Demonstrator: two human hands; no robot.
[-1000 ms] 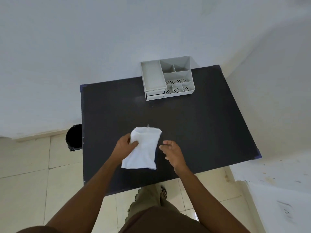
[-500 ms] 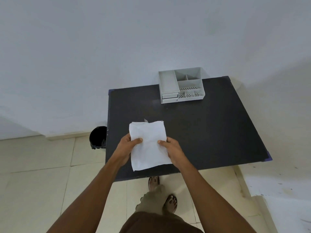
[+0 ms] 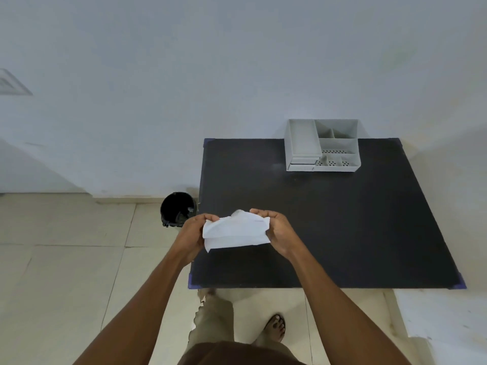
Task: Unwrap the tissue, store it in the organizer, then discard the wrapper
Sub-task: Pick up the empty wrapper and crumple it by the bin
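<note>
A white wrapped tissue pack (image 3: 235, 230) is held above the near left part of the black table (image 3: 342, 219). My left hand (image 3: 193, 233) grips its left end and my right hand (image 3: 279, 231) grips its right end, with the pack bent between them. The grey organizer (image 3: 322, 144), with several open compartments, stands at the table's far edge, well beyond both hands. A black bin (image 3: 178, 208) stands on the floor just left of the table, close to my left hand.
A white wall rises behind the table. Beige floor tiles (image 3: 66, 272) spread to the left. My legs and a sandalled foot (image 3: 275, 326) are below the table's near edge. A white ledge (image 3: 442, 320) sits at the lower right.
The view has shifted left, so the table now lies to the right. Both hands have turned the pack from upright to lengthwise and bent it. The bin is now nearer my left hand.
</note>
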